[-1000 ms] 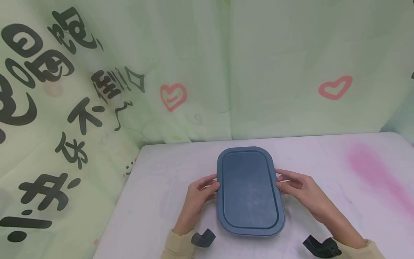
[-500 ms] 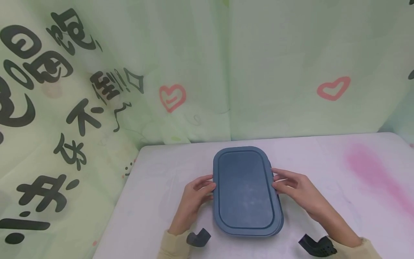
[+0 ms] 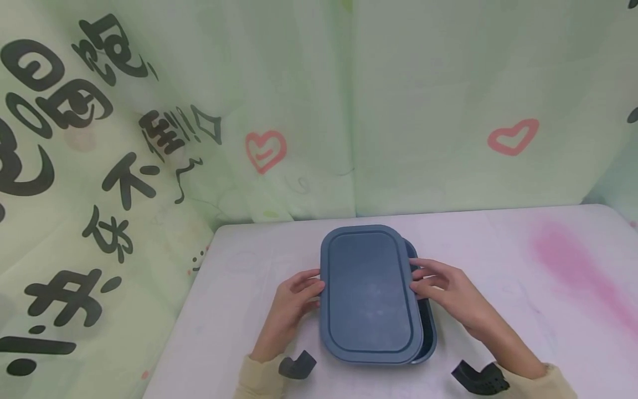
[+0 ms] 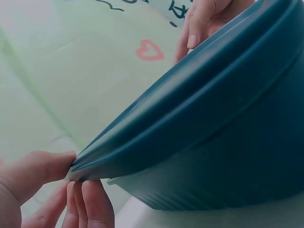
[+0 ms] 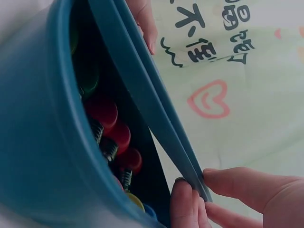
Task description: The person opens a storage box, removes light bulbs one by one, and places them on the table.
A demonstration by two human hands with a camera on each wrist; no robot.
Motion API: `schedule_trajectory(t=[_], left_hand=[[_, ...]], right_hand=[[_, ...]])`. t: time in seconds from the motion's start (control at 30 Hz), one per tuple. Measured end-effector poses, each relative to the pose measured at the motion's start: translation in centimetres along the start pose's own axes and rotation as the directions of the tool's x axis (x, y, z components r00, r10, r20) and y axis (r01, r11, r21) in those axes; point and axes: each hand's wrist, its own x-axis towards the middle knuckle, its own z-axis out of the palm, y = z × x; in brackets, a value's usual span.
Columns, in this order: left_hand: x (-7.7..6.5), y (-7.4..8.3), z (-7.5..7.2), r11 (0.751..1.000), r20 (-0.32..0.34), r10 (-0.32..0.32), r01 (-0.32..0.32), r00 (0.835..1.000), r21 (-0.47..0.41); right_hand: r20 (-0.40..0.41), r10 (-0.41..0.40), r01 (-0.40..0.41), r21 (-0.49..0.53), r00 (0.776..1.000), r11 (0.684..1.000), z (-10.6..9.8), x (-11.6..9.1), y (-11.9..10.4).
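Observation:
A blue lid (image 3: 371, 293) sits shifted to the left over a blue box (image 3: 427, 332), so a dark gap shows along the box's right side. At the lid's left edge my left hand (image 3: 289, 310) pinches the rim between thumb and fingers. On the opposite edge my right hand (image 3: 453, 293) pinches the rim likewise, clearest in the right wrist view. Through the gap that view shows several round red knobs (image 5: 103, 113) with metal coils below them, a green knob (image 5: 89, 78), and bits of yellow and blue. The rest of the box's contents is hidden under the lid.
The box stands on a white cloth-covered table (image 3: 254, 260) with a pink smear at the right. Behind it hangs a pale green curtain (image 3: 423, 111) with red hearts and black lettering. Each wrist wears a black mount (image 3: 299, 366).
Both hands have moved the lid left, while the box has stayed nearly in place. Its right side, covered a second ago, now shows an opening.

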Motion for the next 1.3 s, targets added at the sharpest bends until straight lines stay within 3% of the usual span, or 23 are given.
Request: schedule_trajectory(t=[1.0, 1.3], left_hand=[[-1.4, 1.3, -4.0, 0.999, -0.077, -0.001, 0.004, 0.997, 0.034], [-1.5, 1.0, -5.4, 0.998, -0.096, -0.014, 0.020, 0.995, 0.062]], right_hand=[[0.070, -0.035, 0.034, 0.013, 0.997, 0.999, 3.7, 1.1, -2.1], [0.074, -0.065, 0.065, 0.002, 0.995, 0.998, 4.7, 1.5, -2.9]])
